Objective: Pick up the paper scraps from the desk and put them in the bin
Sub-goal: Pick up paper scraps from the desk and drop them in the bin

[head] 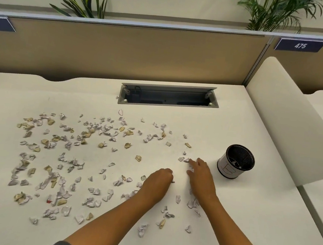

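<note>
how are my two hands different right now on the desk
The left hand is curled, fingers bunched over a scrap; the right hand lies flatter, fingers stretched toward scraps ahead. The right hand is nearer the bin; the left hand is farther from it. Both are low over the desk.

A dark blue sign [300, 45] sits at the top of the brown wall behind the desk — it says "475" in white. Another blue sign [0, 24] is at the far left, cut off, so it can't be read. The bin [235, 161] has a thin drawn mark on its white side — too faint to read.
</note>
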